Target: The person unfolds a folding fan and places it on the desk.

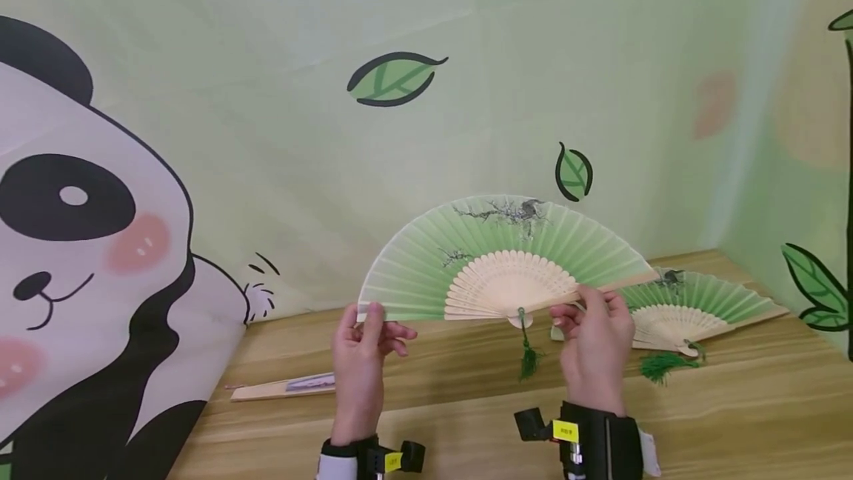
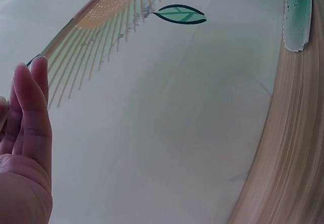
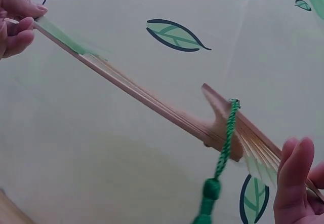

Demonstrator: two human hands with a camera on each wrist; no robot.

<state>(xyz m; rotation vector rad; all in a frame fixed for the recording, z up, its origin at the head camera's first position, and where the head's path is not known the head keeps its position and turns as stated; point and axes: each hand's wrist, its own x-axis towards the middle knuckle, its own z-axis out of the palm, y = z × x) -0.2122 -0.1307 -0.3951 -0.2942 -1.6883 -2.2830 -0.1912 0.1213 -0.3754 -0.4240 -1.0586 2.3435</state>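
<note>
A green folding fan (image 1: 413, 265) with pale wooden ribs and a dark branch print is spread wide in the air above the table. My left hand (image 1: 360, 369) pinches its left end between thumb and fingers. On the other side, my right hand (image 1: 600, 350) pinches the wooden outer stick near the ribs. A green tassel (image 1: 529, 361) hangs from the fan's pivot. The right wrist view shows the fan nearly edge-on, with the tassel cord (image 3: 228, 143) dangling between both hands. In the left wrist view, the ribs (image 2: 76, 64) spread beyond my fingertips.
A second green fan (image 1: 726, 302) lies spread on the wooden table (image 1: 453, 421) at the right, its tassel (image 1: 666, 366) beside it. A folded fan-like item (image 1: 280, 389) lies at the left, partly behind my left hand. Behind stands a backdrop (image 1: 266, 132) with a panda and leaves.
</note>
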